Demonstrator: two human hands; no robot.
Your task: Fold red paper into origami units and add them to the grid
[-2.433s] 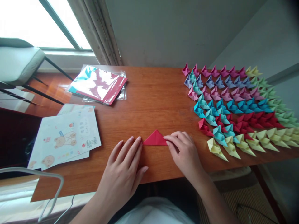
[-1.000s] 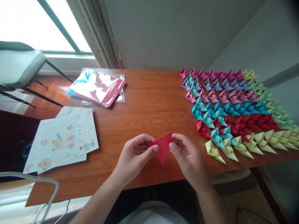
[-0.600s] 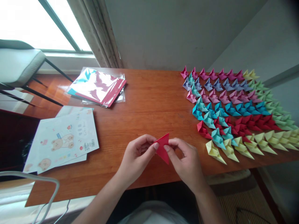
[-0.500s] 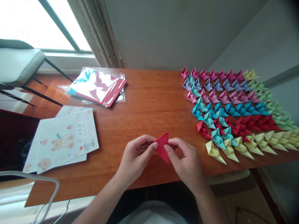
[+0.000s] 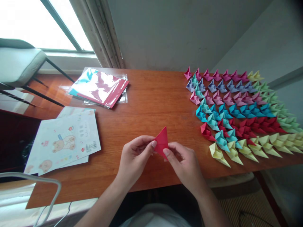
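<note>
A red folded paper triangle (image 5: 162, 140) is held up over the near side of the table, between my two hands. My left hand (image 5: 137, 154) pinches its left corner, thumb on the front face. My right hand (image 5: 182, 162) grips the lower right part between thumb and forefinger. One point of the triangle sticks upward, and a crease line crosses its face. The lower tip is partly covered by my right fingers. To the right stand rows of folded paper boats, among them a red one (image 5: 207, 131) and a pale yellow one (image 5: 219, 155) closest to my right hand.
The wooden table (image 5: 146, 104) bears shiny plastic packs of coloured paper (image 5: 99, 86) at the back left. White sheets printed with bears (image 5: 68, 142) lie at the left edge. A grey chair (image 5: 21, 66) and a white metal tube (image 5: 56, 186) are beyond the table's left side.
The paper triangle lay flat on the table at first, under my fingers. It has since been lifted and turned in both hands, its point now upward. My right hand has shifted lower on it.
</note>
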